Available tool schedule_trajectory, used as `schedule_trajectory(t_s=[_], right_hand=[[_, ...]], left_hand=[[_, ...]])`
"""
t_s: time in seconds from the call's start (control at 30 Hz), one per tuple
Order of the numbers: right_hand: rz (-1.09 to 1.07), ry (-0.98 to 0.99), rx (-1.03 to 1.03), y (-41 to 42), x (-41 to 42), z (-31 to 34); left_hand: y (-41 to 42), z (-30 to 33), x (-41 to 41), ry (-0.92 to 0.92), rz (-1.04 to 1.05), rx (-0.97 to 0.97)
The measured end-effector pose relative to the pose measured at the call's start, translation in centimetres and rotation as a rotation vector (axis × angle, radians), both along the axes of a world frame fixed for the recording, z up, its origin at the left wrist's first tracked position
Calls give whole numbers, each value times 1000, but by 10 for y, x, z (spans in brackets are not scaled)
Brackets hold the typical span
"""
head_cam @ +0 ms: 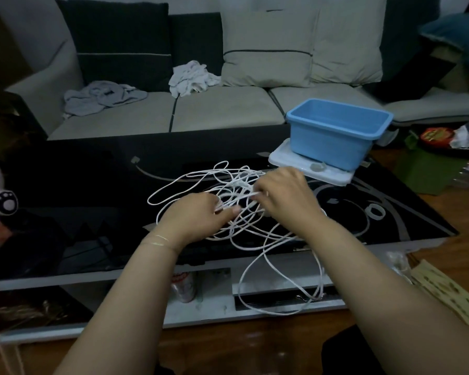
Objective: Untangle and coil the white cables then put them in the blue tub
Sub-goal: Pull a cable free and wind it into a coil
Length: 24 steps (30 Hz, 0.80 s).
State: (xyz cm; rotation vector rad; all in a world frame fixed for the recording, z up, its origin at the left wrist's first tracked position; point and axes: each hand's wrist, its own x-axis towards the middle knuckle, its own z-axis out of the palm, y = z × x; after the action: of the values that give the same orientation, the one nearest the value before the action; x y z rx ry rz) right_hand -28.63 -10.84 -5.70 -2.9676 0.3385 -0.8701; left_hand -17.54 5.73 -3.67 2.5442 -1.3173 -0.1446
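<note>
Nearest me, a long loop of the white cables hangs over the near edge of the black glass table and sags toward the shelf below. I'd draw that slack up first so it stops dragging on the knot. On the table my left hand pinches strands at the near left of the tangle, and my right hand pinches a strand at its centre. I judge the step is loosening: ease the strands apart gently, find a free end and feed it back through. The tangle sprawls left to right, with no single heading. Farther right, the blue tub sits empty on a white lid.
</note>
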Motion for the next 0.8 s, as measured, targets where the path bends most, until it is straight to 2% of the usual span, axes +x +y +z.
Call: schedule_trajectory(t_s=[0.1,0.2,0.3,0.37,0.43,0.53,0.63,0.7,0.8], right_hand=[[-127,-60,36,-16,-5,0],[-176,32,52,-13,1,-9],[-66,-6,99,11,5,-17],[54,-112,362,33,5,-15],[134,-190,604,46,6,-12],[101,-219,686,39,8,-11],[22,-103,725,29,10,-17],[22,-43,785,29,13,-22],[61,52,709,36,12,-24]], left_hand=[[2,1,-1,424,-143,-167],[-2,6,-11,872,-183,-405],[-5,7,-15,1005,-133,-556],[-4,6,-12,1079,-97,-647],[-2,8,-9,1234,-105,-725],[1,15,-10,1568,-180,-829],[3,21,-12,1820,-246,-973],[3,21,-11,1891,-249,-1084],[2,21,-3,1780,-180,-1250]])
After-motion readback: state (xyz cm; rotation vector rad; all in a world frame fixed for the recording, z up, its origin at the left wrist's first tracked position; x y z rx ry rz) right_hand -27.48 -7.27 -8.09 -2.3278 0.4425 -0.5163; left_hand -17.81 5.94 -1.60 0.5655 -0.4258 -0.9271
